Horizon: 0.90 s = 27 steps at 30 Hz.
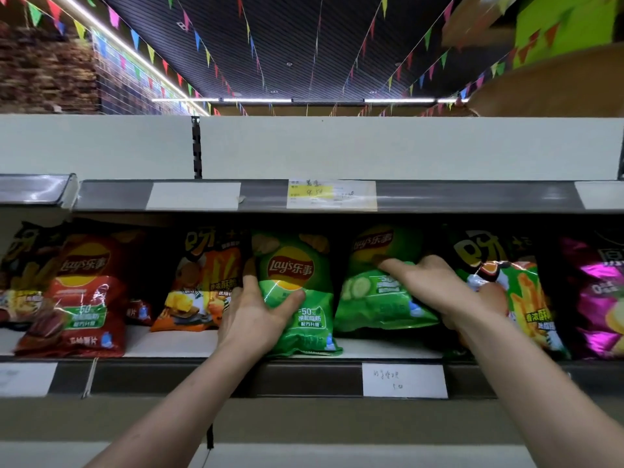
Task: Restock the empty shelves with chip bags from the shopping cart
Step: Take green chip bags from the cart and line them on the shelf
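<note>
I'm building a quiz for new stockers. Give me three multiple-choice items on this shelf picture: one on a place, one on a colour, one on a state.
1. Where is the red bag relative to the two green bags? A) left B) right C) above
2. What colour is the far-right bag? A) purple B) blue C) white
3. What is the left hand doing? A) hanging idle B) gripping a green bag C) holding a price tag
Answers: 1 A, it lies left of the left green bag and right green bag. 2 A, its foil is purple. 3 B, its thumb and fingers clasp the left green bag.
</note>
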### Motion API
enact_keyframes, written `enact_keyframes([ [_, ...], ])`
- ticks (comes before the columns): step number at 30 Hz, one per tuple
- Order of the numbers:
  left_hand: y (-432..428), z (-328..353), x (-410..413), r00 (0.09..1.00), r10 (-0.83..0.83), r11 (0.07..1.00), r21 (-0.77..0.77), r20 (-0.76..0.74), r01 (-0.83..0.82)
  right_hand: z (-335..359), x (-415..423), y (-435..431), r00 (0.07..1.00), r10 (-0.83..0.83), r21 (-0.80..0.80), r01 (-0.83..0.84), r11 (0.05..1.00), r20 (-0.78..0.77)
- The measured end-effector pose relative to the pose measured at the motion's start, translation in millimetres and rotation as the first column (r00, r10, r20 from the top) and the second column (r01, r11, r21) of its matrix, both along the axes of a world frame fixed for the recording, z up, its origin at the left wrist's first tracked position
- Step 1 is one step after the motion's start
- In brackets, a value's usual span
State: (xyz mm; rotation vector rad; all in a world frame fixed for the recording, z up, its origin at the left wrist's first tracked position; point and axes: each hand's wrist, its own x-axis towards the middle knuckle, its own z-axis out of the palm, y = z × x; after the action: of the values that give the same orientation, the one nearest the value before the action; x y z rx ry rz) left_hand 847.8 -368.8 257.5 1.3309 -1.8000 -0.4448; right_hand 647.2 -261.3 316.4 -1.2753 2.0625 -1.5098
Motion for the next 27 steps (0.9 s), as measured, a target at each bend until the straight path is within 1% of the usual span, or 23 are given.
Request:
enact_keyframes([
  [3,0,0,0,1.000,0.002,1.000,0.011,0.011,-0.002,-3,5,21,0.995,0.084,-0.049,-0.082,0.995,0.052],
  [5,2,1,0,1.000,0.000,1.000,0.011,0.012,0.000,-2,9,31,0.966,0.193,-0.071,-0.184,0.980,0.171],
  [7,2,1,1,1.000,-0.002,1.000,0.014,0.009,0.002,-3,13,37,0.908,0.314,-0.089,-0.301,0.950,0.279],
  [9,0,2,2,1.000,-0.025,0.999,0.039,-0.017,0.026,-8,14,38,0.829,0.409,-0.105,-0.401,0.910,0.382],
  [10,-1,2,2,0.998,-0.045,0.997,0.060,-0.050,0.048,-12,16,37,0.795,0.437,-0.097,-0.439,0.893,0.421],
  [12,2,6,3,0.986,-0.091,0.990,0.095,-0.141,0.105,-21,19,35,0.762,0.469,-0.065,-0.495,0.866,0.447],
  [16,6,10,7,0.953,-0.151,0.974,0.126,-0.263,0.190,-25,18,34,0.753,0.498,-0.062,-0.526,0.848,0.431],
  [22,-2,6,10,0.940,-0.109,0.969,0.174,-0.325,0.173,-22,22,34,0.753,0.505,-0.033,-0.544,0.838,0.422],
  [24,-3,7,11,0.911,-0.122,0.960,0.185,-0.393,0.209,-22,22,33,0.759,0.482,-0.050,-0.515,0.856,0.438],
  [26,-4,13,14,0.871,-0.097,0.960,0.186,-0.482,0.210,-22,18,30,0.776,0.420,-0.086,-0.433,0.897,0.471],
  [27,-7,18,18,0.863,-0.077,0.966,0.178,-0.500,0.189,-21,15,29,0.784,0.385,-0.103,-0.386,0.917,0.487],
])
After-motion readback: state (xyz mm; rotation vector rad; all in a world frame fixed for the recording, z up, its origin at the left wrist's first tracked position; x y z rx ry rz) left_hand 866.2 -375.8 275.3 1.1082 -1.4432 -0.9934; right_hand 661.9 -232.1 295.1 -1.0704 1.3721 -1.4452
